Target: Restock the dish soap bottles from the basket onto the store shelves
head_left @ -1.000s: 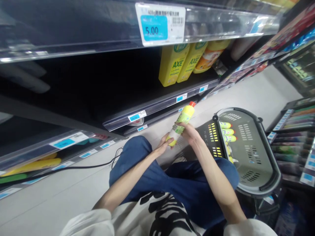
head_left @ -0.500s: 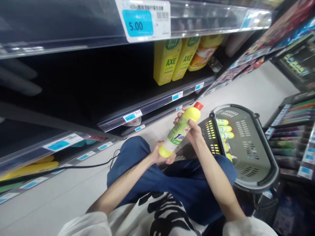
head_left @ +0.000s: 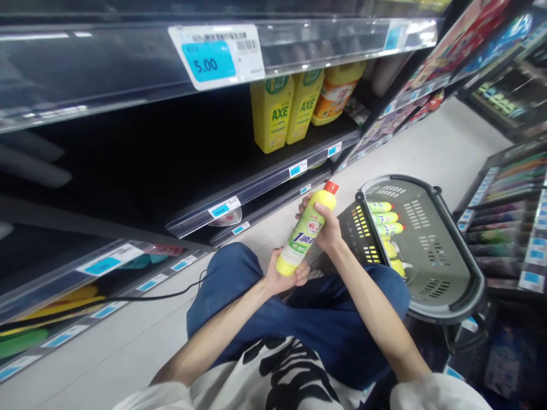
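Over my lap I hold a yellow dish soap bottle point(head_left: 304, 234) with a red cap, tilted with its cap up and to the right. Its printed label faces me. My left hand point(head_left: 284, 273) is closed around the bottom end. Higher up, near the shoulder of the bottle, my right hand point(head_left: 328, 226) grips it, the thumb across the front and fingertips behind. To the right stands a grey shopping basket point(head_left: 459, 267), apart from both hands. Several similar bottles point(head_left: 387, 218) with red caps lie inside it.
Ahead is a dark shelf point(head_left: 192, 171) with yellow AXE bottles point(head_left: 280, 117) and an orange-labelled jug point(head_left: 335, 94). The upper shelf edge carries a price tag point(head_left: 217, 56). A black cable point(head_left: 166, 295) crosses at left. Another stocked shelf point(head_left: 499, 228) stands beyond the basket.
The bottle has turned slightly so that more of its front label faces me. Both hands stay on it. My view has shifted a little, moving the shelf leftward.
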Motion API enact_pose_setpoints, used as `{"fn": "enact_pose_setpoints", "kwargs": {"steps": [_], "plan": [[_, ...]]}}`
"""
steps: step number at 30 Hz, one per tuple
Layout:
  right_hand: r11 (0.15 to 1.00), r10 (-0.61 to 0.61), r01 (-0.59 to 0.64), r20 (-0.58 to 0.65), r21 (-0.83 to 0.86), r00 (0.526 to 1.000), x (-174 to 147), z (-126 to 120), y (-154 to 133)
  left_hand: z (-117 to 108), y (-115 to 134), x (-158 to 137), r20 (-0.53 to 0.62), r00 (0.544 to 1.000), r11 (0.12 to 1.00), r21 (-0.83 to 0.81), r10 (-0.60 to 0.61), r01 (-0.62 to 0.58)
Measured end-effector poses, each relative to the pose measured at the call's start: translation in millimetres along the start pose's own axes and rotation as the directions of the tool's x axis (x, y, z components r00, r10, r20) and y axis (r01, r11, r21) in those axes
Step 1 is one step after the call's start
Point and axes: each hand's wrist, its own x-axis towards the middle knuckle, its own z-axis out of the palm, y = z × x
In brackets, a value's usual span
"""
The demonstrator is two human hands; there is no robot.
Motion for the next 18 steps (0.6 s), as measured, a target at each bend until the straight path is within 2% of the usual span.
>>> {"fn": "enact_pose_setpoints", "kwargs": {"steps": [5, 10, 14, 18], "plan": [[1.000, -0.029, 0.028, -0.121, -0.011, 0.992, 1.8, -5.8, 3.1, 0.4, 0.0, 4.3, -0.188, 0.979, 0.996, -0.030, 0.076, -0.083], [0.999, -0.006, -0.006, -0.254, -0.044, 0.967, 7.2, -12.1, 9.8, -8.7, 1.6, 8.1, -0.304, 0.951, 0.986, -0.129, 0.058, -0.101], [0.997, 0.000, -0.020, -0.280, -0.070, 0.960, 7.5, -13.5, 10.9, -12.7, 3.7, 8.1, -0.345, 0.935, 0.988, -0.099, 0.079, -0.120], [0.993, -0.032, -0.001, -0.283, -0.118, 0.958, 9.3, -13.2, 12.5, -19.3, 4.9, 9.7, -0.420, 0.896, 0.983, -0.045, 0.143, -0.178]]}}
